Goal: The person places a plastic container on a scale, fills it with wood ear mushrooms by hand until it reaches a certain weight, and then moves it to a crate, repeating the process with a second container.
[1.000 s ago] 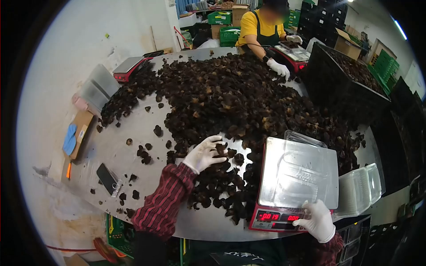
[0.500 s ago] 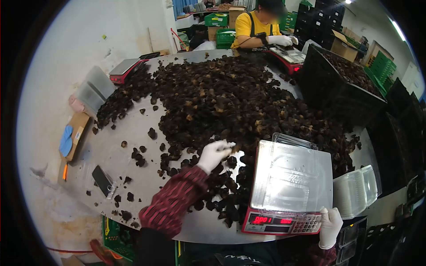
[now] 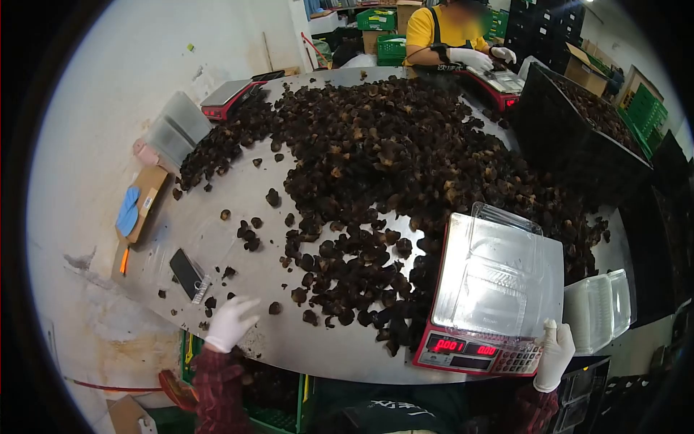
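Observation:
My left hand point(image 3: 230, 323), in a white glove, is over the near left edge of the metal table with its fingers apart and nothing visible in them. Close to it lie a few loose dark brown mushroom pieces point(image 3: 275, 308). My right hand point(image 3: 555, 356), also gloved, has its fingers curled at the near right corner of a clear plastic box point(image 3: 499, 282), seemingly gripping its edge. The open box lies on a red and silver scale point(image 3: 463, 354) with lit red digits. A large heap of the same mushroom pieces point(image 3: 376, 145) spreads beyond.
Stacked clear boxes point(image 3: 596, 307) stand right of the scale. A phone point(image 3: 186, 273) lies at left, near a cardboard piece point(image 3: 148, 199). Beneath the near edge is a green crate point(image 3: 278, 419). Across the table, a person in yellow point(image 3: 423, 32) works at another scale point(image 3: 499, 90); a black crate point(image 3: 571, 137) tilts nearby.
My left hand has moved from the heap's near edge back and left to the table's near edge. My right hand stays at the box corner. The whole view has shifted slightly.

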A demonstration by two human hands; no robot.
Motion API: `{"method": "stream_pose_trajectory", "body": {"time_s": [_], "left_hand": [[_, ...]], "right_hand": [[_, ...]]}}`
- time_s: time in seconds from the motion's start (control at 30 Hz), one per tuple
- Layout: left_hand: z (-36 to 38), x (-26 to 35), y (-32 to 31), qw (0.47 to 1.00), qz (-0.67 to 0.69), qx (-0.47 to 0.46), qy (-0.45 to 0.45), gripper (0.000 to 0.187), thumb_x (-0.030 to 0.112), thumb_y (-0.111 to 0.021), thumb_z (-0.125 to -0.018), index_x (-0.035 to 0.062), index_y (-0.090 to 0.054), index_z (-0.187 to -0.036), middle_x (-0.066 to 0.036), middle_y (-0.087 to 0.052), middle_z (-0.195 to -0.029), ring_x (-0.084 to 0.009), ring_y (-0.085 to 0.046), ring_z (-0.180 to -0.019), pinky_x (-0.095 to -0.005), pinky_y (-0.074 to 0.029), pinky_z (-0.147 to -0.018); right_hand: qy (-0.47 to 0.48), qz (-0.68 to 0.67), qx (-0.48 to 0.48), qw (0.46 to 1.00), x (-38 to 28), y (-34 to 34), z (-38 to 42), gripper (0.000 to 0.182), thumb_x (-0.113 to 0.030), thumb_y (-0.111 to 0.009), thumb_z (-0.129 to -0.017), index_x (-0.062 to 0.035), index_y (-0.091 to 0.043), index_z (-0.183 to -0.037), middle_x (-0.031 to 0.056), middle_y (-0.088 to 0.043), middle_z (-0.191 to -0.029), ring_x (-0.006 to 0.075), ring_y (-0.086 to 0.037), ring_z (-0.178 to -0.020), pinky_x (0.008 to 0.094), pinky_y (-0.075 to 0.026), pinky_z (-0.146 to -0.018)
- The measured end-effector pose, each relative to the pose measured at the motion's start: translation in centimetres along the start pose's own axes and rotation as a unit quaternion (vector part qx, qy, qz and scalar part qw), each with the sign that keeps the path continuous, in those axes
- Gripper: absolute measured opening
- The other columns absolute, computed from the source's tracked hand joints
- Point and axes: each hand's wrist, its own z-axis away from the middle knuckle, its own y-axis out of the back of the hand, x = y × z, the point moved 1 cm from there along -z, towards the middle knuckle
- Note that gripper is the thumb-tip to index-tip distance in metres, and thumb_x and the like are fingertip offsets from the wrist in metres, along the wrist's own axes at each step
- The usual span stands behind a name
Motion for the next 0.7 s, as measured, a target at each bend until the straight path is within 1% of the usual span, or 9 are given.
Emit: {"method": "stream_pose_trajectory", "body": {"time_s": [0.1,0.17,0.2,0.3,0.37,0.47,0.6,0.67,0.7], "left_hand": [[-6.3,6.6,-2.2,0.99,0.085,0.061,-0.097,0.035,0.017,-0.067,-0.08,0.0115,-0.064,-0.115,-0.015,-0.06,-0.116,-0.0317,-0.055,-0.109,-0.0369,-0.045,-0.093],[-10.9,9.1,-4.7,0.977,0.082,0.077,-0.179,0.032,0.013,-0.067,-0.08,0.0094,-0.065,-0.112,-0.011,-0.062,-0.114,-0.0262,-0.058,-0.106,-0.0334,-0.046,-0.092],[-13.3,10.8,-5.3,0.965,0.152,0.096,-0.192,0.027,0.011,-0.066,-0.079,0.0077,-0.067,-0.106,-0.011,-0.064,-0.107,-0.0251,-0.061,-0.101,-0.0324,-0.048,-0.088],[-21.6,13.5,-7.5,0.952,0.203,0.157,-0.166,0.018,0.013,-0.062,-0.081,0.0045,-0.067,-0.096,-0.013,-0.062,-0.088,-0.0291,-0.061,-0.085,-0.0356,-0.049,-0.075],[-27.2,13.8,-9.2,0.945,0.199,0.233,-0.117,0.019,0.012,-0.065,-0.078,0.0052,-0.068,-0.096,-0.01,-0.062,-0.082,-0.025,-0.062,-0.078,-0.0315,-0.049,-0.071],[-31.9,15.5,-10.1,0.959,0.165,0.228,-0.02,0.015,0.015,-0.069,-0.075,0.0082,-0.07,-0.089,-0.008,-0.057,-0.077,-0.0234,-0.058,-0.073,-0.0338,-0.046,-0.067],[-34.3,15.5,-12.0,0.973,0.065,0.216,-0.042,0.012,0.016,-0.07,-0.074,0.0091,-0.07,-0.084,-0.008,-0.055,-0.077,-0.0223,-0.057,-0.073,-0.0341,-0.046,-0.067],[-34.5,14.2,-12.1,0.946,0.211,0.24,-0.048,0.012,0.015,-0.072,-0.072,0.0085,-0.069,-0.082,-0.007,-0.055,-0.077,-0.0206,-0.057,-0.072,-0.0319,-0.046,-0.067],[-34.4,13.1,-12.2,0.92,0.253,0.284,-0.096,0.01,0.013,-0.072,-0.071,0.0084,-0.069,-0.08,-0.006,-0.055,-0.076,-0.0189,-0.057,-0.072,-0.0299,-0.046,-0.067]], "right_hand": [[0.014,-0.004,0.006,1.0,-0.2,0.0,0.3,0.027,-0.013,-0.059,-0.092,-0.0004,-0.051,-0.07,-0.0011,-0.041,-0.06,0.0036,-0.039,-0.051,0.0214,-0.032,-0.049],[0.012,0.016,0.015,1.0,-0.3,0.3,0.5,0.028,-0.01,-0.062,-0.089,0.004,-0.05,-0.068,0.0036,-0.041,-0.061,0.0093,-0.042,-0.051,0.0261,-0.034,-0.049],[0.013,0.019,0.019,1.0,-0.2,0.4,0.6,0.028,-0.01,-0.062,-0.089,0.004,-0.05,-0.068,0.0036,-0.041,-0.061,0.0093,-0.042,-0.051,0.0261,-0.034,-0.049],[-0.023,0.031,0.012,0.999,-0.2,0.6,0.9,0.028,-0.01,-0.062,-0.089,0.0042,-0.051,-0.068,0.0041,-0.042,-0.061,0.0097,-0.043,-0.05,0.0269,-0.035,-0.048],[-0.024,0.031,0.012,0.999,0.6,0.8,1.1,0.028,-0.011,-0.062,-0.089,0.004,-0.051,-0.068,0.004,-0.042,-0.061,0.0096,-0.043,-0.05,0.0268,-0.035,-0.048],[-0.048,0.014,0.011,0.999,0.1,0.8,0.9,0.029,-0.012,-0.062,-0.089,0.0036,-0.051,-0.068,0.004,-0.042,-0.06,0.0096,-0.042,-0.049,0.0268,-0.034,-0.047],[-0.033,0.041,0.014,0.999,0.6,1.0,0.7,0.028,-0.011,-0.062,-0.089,0.0032,-0.051,-0.068,0.0037,-0.041,-0.06,0.0096,-0.041,-0.049,0.0272,-0.033,-0.048],[-0.028,0.048,0.014,0.998,0.7,1.2,0.6,0.028,-0.011,-0.062,-0.089,0.0031,-0.051,-0.068,0.0036,-0.041,-0.06,0.0096,-0.04,-0.049,0.0273,-0.033,-0.048],[-0.029,0.043,0.014,0.999,0.8,1.3,0.5,0.028,-0.011,-0.062,-0.089,0.003,-0.051,-0.067,0.0035,-0.041,-0.06,0.0098,-0.04,-0.05,0.0274,-0.033,-0.048]]}}
